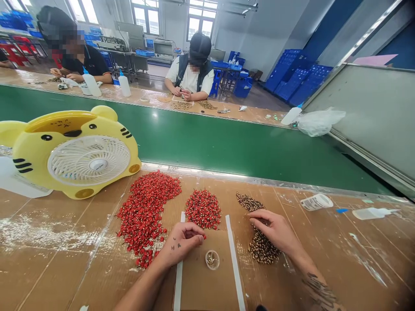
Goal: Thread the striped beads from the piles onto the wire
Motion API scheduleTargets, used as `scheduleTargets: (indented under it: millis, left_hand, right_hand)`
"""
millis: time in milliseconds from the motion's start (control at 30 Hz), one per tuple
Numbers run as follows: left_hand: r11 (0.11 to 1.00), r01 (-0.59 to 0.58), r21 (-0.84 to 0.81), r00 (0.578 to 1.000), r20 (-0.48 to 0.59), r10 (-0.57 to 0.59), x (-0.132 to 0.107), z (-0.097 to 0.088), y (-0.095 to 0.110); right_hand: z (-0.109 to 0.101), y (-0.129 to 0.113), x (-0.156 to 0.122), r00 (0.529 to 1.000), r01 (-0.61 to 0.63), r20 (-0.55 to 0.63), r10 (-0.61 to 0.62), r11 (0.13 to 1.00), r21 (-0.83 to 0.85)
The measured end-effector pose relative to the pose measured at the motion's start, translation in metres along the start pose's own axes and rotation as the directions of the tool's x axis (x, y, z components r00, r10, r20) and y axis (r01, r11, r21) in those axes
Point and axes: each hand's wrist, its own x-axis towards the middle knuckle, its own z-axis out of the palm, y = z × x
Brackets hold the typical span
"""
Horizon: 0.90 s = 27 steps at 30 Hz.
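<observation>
My left hand (186, 242) is closed in a pinch on a small red piece (204, 236), above the cardboard pad (210, 291) edged with white tape. Just right of it on the pad sits a small clear round cup (212, 260) with a few tiny metallic bits inside. My right hand (270, 228) reaches over the pile of small dark-and-gold parts (264, 250). Its thumb and fingertips come close together there; whether anything is between them is too small to make out. Beyond the pad lies a round heap of red pieces (203, 209), with a larger red heap (145, 211) to its left.
A yellow animal-shaped fan (132, 149) stands at left. A white tub (317, 202) and a squeeze bottle (372, 213) lie at right. Past the green belt (207, 138), two people (191, 73) (78, 65) work at the far bench beside white bottles (124, 85).
</observation>
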Motion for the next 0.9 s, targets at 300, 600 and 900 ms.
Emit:
scheduleTargets:
  millis: [300,600,900]
  left_hand:
    - [0.995,-0.074,-0.068,0.992,-0.105,0.066,-0.003,0.000,0.002]
    - [0.949,-0.278,0.147,0.943,-0.146,0.299,-0.005,0.000,0.000]
    - [0.895,-0.366,0.255,0.915,-0.080,0.396,-0.006,0.000,-0.003]
  right_hand:
    - [0.084,-0.081,-0.017,0.994,0.072,0.022,-0.104,0.810,0.582]
    - [0.103,-0.089,-0.017,0.961,0.273,-0.136,-0.239,0.769,0.578]
    - [0.106,-0.094,-0.017,0.926,0.370,-0.149,-0.346,0.761,0.532]
